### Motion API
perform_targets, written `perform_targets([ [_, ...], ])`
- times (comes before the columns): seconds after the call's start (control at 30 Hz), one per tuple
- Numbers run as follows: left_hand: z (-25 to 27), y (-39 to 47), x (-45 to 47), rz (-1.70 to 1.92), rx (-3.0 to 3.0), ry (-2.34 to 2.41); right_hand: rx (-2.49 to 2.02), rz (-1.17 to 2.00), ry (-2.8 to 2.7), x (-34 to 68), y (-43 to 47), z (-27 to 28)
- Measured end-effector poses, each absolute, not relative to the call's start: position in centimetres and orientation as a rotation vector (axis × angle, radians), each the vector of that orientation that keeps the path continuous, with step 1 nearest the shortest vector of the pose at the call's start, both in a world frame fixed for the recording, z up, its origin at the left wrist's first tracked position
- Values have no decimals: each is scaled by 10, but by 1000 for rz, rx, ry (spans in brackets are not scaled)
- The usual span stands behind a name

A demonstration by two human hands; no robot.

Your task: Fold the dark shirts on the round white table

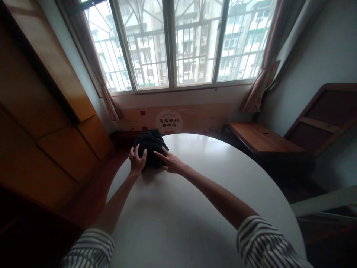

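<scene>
A dark, bundled piece of black cloth (151,146) lies at the far left of the white round table (223,178). Its folds hide what kind of garment or fabric it is. My left hand (137,160) rests at the bundle's left side, with the thumb and fingers spread. From the right, my right hand (173,163) reaches to the cloth's near right side, its fingers stretched out and apart. Both hands seem to touch the cloth without closing round it.
Beyond the table, a long printed box (195,115) stands below the barred window (192,48). A brown wooden table (264,137) is at the right, near a leaning framed panel (331,111). Wooden cabinets (61,149) line the left.
</scene>
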State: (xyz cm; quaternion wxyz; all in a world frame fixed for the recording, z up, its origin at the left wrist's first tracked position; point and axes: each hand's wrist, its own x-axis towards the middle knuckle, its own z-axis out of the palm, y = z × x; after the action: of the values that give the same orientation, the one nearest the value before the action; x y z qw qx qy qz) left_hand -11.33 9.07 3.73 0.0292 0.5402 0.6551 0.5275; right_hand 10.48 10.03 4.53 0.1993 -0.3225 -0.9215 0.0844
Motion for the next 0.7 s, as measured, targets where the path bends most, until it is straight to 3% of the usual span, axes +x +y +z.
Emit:
perform_targets([
  [0.17,52,39,-49,1503,2438,1554,-895,252,-2641,185,25,50],
  [0.3,27,11,-16,1219,2593,1089,-1069,72,-2594,239,-11,29],
  [0.5,-8,19,-23,996,2486,1062,-1279,5,-2275,272,-8,-10],
  [0.7,-12,14,-24,766,2524,1084,-1235,89,-2248,279,-1,-13],
])
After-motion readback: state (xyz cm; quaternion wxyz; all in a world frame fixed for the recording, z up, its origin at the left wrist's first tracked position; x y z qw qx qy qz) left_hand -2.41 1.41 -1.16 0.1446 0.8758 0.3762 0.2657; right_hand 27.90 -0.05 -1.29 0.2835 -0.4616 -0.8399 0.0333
